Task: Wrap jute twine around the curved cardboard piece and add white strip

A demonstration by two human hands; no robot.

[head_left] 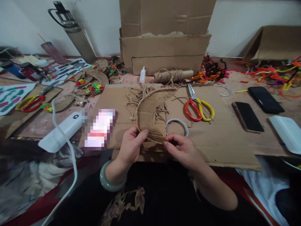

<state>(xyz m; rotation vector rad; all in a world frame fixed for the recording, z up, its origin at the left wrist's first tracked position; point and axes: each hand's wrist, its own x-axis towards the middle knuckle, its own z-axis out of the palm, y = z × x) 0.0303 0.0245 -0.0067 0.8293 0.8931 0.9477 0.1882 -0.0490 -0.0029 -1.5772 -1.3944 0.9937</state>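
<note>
A crescent-shaped piece of cardboard with twine along its outer edge is held over the cardboard sheet. My left hand grips its lower left edge, thumb on top. At the lower right tip, my right hand pinches the twine and the cardboard corner between thumb and fingers. Behind the crescent lie cut lengths of twine. A white ring of tape sits just beyond my right hand. Scissors with red and yellow handles rest farther back on the right.
A large cardboard sheet covers the table front. At the back stand a glue bottle, a twine spool and a cardboard box. Phones lie right; a lit phone and a white power strip-like device lie left.
</note>
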